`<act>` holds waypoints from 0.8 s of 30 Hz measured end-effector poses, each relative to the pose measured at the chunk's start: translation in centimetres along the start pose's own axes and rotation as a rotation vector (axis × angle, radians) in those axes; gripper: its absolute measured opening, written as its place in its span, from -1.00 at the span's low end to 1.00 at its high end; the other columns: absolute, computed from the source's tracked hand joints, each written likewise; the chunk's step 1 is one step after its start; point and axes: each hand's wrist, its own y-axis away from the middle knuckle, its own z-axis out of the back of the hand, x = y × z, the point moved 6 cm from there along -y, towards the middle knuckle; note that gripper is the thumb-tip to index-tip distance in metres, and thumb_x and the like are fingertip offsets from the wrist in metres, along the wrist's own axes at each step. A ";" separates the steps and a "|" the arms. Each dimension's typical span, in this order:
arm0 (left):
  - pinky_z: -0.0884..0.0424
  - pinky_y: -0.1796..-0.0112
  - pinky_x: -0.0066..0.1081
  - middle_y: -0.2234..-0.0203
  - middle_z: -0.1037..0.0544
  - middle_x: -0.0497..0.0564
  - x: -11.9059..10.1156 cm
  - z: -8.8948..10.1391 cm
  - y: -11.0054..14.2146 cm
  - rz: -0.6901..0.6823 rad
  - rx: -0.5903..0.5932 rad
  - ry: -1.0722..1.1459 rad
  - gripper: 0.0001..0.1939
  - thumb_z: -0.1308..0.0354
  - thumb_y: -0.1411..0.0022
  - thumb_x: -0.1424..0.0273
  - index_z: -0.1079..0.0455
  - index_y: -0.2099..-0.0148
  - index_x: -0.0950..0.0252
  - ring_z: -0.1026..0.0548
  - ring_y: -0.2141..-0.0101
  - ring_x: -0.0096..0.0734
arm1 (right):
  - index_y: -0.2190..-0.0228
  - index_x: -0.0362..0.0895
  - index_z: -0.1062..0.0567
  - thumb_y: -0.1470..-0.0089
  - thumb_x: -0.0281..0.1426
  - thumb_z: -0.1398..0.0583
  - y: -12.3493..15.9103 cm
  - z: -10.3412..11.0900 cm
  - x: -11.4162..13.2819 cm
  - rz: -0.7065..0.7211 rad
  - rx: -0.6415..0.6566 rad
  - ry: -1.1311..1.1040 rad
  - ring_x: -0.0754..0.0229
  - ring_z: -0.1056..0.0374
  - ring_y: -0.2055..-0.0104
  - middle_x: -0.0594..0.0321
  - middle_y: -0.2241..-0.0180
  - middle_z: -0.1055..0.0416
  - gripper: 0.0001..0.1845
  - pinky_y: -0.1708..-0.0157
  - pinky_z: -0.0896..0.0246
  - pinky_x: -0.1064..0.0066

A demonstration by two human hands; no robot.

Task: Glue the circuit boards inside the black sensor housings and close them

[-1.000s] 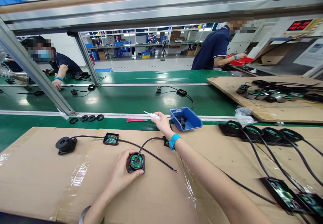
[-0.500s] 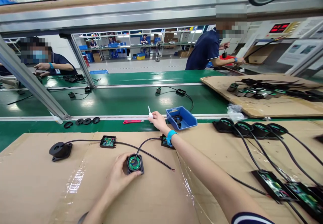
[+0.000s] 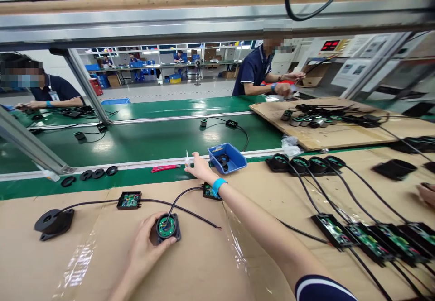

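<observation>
My left hand (image 3: 149, 242) is closed around the side of a round black housing on a square base (image 3: 168, 228), thumb at the front. A green ring-shaped circuit board and thin wires show inside it. From the housing, a black cable curves to a small black box with a circuit board (image 3: 210, 191), partly covered by my right wrist. My right hand (image 3: 201, 169) is stretched to the far edge, fingers apart beside a small white bottle with a thin nozzle (image 3: 187, 160). The bottle stands upright; whether a fingertip touches it is hard to see.
A red utility knife (image 3: 166, 168) and black rings (image 3: 98, 173) lie left of the bottle. Right of my hand is a blue bin (image 3: 234, 163). Cabled housings (image 3: 299, 165) and open boxes (image 3: 335, 231) fill the right side. Co-workers (image 3: 253, 70) sit or stand across the bench.
My right hand's fingers have spread from around the white bottle, which now stands straighter and shows more. My left hand keeps its hold on the housing. The view has turned right.
</observation>
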 end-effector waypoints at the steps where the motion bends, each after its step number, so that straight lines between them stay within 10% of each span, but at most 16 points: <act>1: -0.50 0.02 -0.05 0.07 -0.59 0.14 0.1 0.1 -0.1 0.004 -0.007 -0.004 -0.49 -0.36 0.00 0.17 -0.48 -0.01 0.21 -0.54 0.05 -0.01 | -0.06 -0.15 -0.39 -0.26 -0.23 -0.21 0.2 1.4 -0.5 0.010 -0.011 0.028 0.06 -0.40 0.01 0.10 -0.02 -0.40 -0.59 0.02 -0.37 0.08; 6: -0.51 0.04 -0.01 0.09 -0.60 0.15 0.1 0.1 -0.2 0.024 0.002 -0.002 -0.47 -0.37 0.05 0.12 -0.49 0.03 0.22 -0.55 0.06 0.04 | 0.04 -0.19 -0.46 -0.26 -0.25 -0.21 -0.2 7.0 -6.0 -0.083 0.008 0.207 0.07 -0.40 0.01 0.08 0.01 -0.42 -0.67 0.00 -0.36 0.10; 14: -0.39 -0.13 0.02 -0.11 -0.49 0.18 -0.4 1.5 0.5 -0.022 0.033 0.048 -0.29 -0.39 -0.01 0.13 -0.35 -0.19 0.19 -0.43 -0.14 0.06 | 0.13 -0.20 -0.49 -0.24 -0.26 -0.24 -0.3 6.0 -8.8 -0.038 0.073 0.297 0.14 -0.45 0.12 0.16 0.13 -0.47 -0.73 0.09 -0.41 0.18; 20: -0.45 -0.10 -0.10 -0.05 -0.54 0.11 -4.0 4.9 2.0 -0.072 -0.212 -0.013 -0.65 -0.22 -0.26 0.23 -0.46 -0.07 0.16 -0.48 -0.10 -0.11 | 0.11 -0.28 -0.54 -0.18 -0.37 -0.23 4.7 8.5 -4.6 0.156 -0.174 0.189 -0.03 -0.45 0.11 -0.07 0.13 -0.49 -0.72 0.10 -0.39 0.14; 24: -0.47 -0.11 -0.20 -0.14 -0.48 0.07 -5.9 3.7 2.9 -0.072 -0.101 0.106 -0.56 -0.20 -0.30 0.31 -0.38 -0.22 0.08 -0.49 -0.10 -0.19 | 0.03 -0.14 -0.50 -0.18 -0.29 -0.24 13.6 6.4 3.4 0.692 -0.131 -0.129 0.10 -0.45 0.07 0.08 0.08 -0.49 -0.66 0.10 -0.45 0.31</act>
